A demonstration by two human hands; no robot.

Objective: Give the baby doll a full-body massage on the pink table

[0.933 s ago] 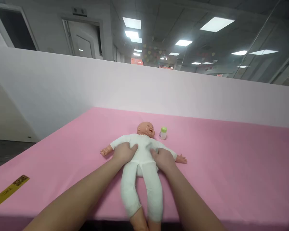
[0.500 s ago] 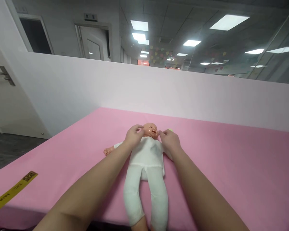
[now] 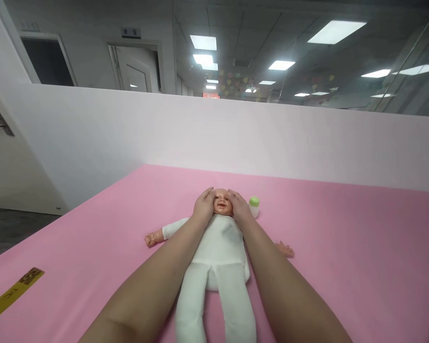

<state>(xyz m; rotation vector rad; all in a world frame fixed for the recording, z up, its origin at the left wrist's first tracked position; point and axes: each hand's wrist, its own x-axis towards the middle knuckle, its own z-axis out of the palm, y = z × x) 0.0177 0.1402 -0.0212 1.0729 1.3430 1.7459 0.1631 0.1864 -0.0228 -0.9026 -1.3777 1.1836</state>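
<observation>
A baby doll (image 3: 219,247) in a white suit lies on its back on the pink table (image 3: 343,247), head away from me, arms spread, legs toward me. My left hand (image 3: 203,207) cups the left side of the doll's head (image 3: 220,202), fingers curved against it. My right hand (image 3: 239,207) cups the right side the same way. Both forearms run along the doll's body.
A small white bottle with a green cap (image 3: 254,206) stands just right of the doll's head. A yellow tape strip (image 3: 12,295) lies at the table's left edge. A white partition wall (image 3: 236,133) stands behind the table.
My hands went up from the doll's torso to its shoulders, then closed in around both sides of its head. The doll's head now faces straight up.
</observation>
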